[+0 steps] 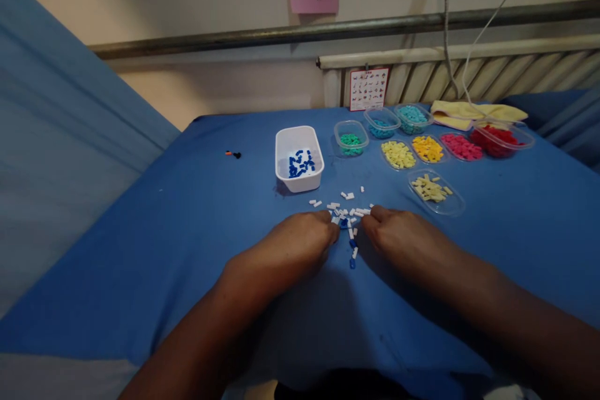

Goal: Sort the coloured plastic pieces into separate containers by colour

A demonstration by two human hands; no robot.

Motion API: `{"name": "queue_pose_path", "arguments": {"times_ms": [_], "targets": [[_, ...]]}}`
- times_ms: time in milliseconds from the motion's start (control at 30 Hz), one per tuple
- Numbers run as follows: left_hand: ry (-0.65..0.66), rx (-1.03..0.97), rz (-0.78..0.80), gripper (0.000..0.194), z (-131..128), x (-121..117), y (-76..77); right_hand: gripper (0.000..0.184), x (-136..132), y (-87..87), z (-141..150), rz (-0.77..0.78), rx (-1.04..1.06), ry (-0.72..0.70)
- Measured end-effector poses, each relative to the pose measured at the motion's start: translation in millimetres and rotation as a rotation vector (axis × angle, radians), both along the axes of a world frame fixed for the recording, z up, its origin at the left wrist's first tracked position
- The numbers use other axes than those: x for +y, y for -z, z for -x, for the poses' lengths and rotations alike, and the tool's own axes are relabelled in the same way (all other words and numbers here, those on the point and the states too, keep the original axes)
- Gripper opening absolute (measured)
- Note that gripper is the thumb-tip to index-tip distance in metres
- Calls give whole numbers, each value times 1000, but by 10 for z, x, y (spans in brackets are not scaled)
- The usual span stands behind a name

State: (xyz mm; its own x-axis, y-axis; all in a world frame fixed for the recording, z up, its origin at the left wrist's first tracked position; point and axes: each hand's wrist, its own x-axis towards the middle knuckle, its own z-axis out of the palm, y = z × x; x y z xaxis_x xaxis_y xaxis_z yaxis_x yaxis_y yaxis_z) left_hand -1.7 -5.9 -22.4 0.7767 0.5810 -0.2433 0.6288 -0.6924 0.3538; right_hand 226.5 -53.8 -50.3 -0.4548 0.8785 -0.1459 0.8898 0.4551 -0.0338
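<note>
My left hand (pixel 312 232) is closed, its curled fingertips down among small white plastic pieces (pixel 343 214) on the blue cloth. Opposite it, my right hand (pixel 392 232) is also closed, fingertips at the right end of the same scatter. Whatever either hand pinches is hidden behind the fingers. Between the hands lie a few dark blue pieces (pixel 344 224), and a short line of white and blue pieces runs toward me, with a blue piece (pixel 352 264) at its near end. Just beyond my left hand stands a white tub (pixel 300 184) with several dark blue pieces inside.
Clear containers of coloured pieces stand at the back right: green (pixel 350 142), light yellow (pixel 398 154), orange-yellow (pixel 427 149), pink (pixel 462 146) and red (pixel 499 139). Nearer is a lid (pixel 450 205) with cream pieces. A yellow cloth (pixel 473 114) lies behind. Small black and orange bits (pixel 233 154) lie left.
</note>
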Motion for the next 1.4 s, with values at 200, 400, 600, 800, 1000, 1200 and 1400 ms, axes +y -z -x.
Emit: {"name": "queue_pose_path", "arguments": {"times_ms": [200,400,600,800,1000,1200,1400], "targets": [[20,22,-51,13,-1,-41,-29,23,90,121,-98,-14,84,-52],[-22,-160,-98,16,71,50,-96,19,181,150,-204,38,239,13],[-325,-522,-546,13,191,512,-113,24,227,115,-329,109,484,0],[-390,-623,-628,22,303,765,41,25,205,113,-398,167,591,38],[-684,-959,-541,24,374,871,392,22,224,169,-443,206,784,176],[-710,-1094,-536,25,349,1029,689,21,520,-97,-168,130,950,177],[-828,-1126,-304,52,382,1161,890,22,1206,-393,308,-81,834,86]]}}
